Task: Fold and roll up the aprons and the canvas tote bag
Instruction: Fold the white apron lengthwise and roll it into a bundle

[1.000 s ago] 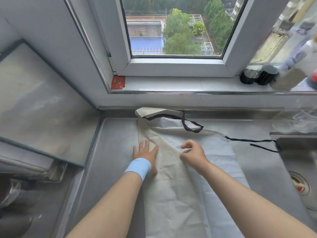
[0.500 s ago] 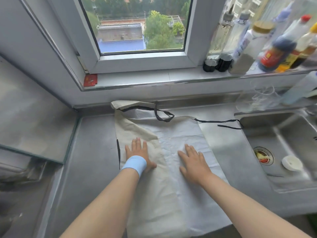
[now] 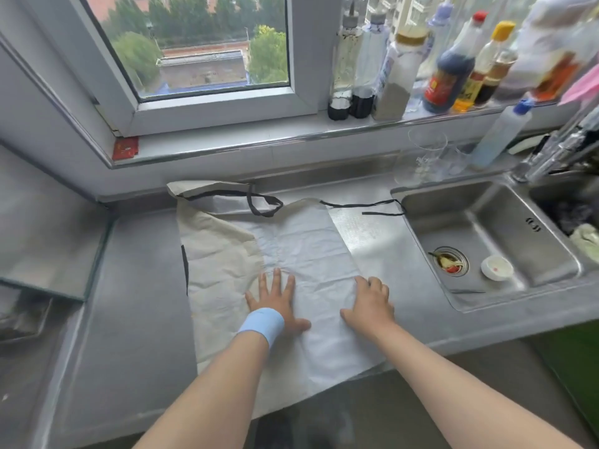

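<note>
Currently: pale beige crinkled apron with black straps (image 3: 308,244) lies spread on the grey steel desk (image 3: 139,286), left of the sink (image 3: 505,222), its near end overhanging the front edge. Left hand (image 3: 275,299) presses flat mid-cloth, fingers spread. Right hand (image 3: 369,306) sits at the right edge, fingers bent; grip unclear.

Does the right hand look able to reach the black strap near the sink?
Probably yes: the right hand rests at the right edge of the apron, and only bare counter lies between it and the black strap.

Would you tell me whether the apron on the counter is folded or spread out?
Partly folded: the apron has its beige left side turned over the white middle; the right lies flat.
</note>
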